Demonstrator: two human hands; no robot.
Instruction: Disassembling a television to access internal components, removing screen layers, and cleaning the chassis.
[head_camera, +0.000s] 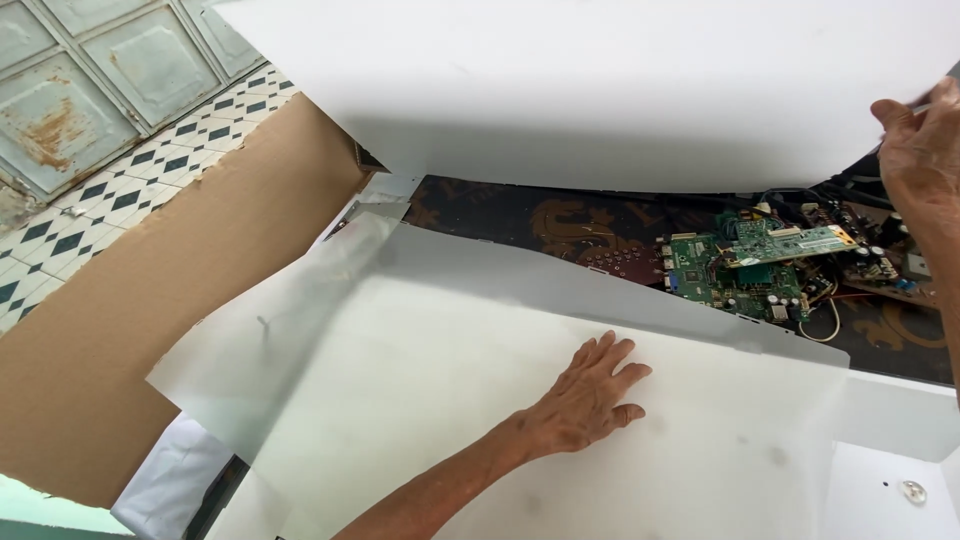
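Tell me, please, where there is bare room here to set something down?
The translucent sheet is bare between the left hand and the cardboard. It is crowded by the circuit boards below the right hand, which lifts the white sheet.

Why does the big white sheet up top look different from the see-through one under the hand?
The white sheet is solid white and hides what lies behind it; the translucent sheet is milky and lets some of what is beneath show. The white sheet is lifted, gripped at its edge by the right hand; the translucent sheet lies flat, pressed by the left hand. Both are large, thin and flexible.
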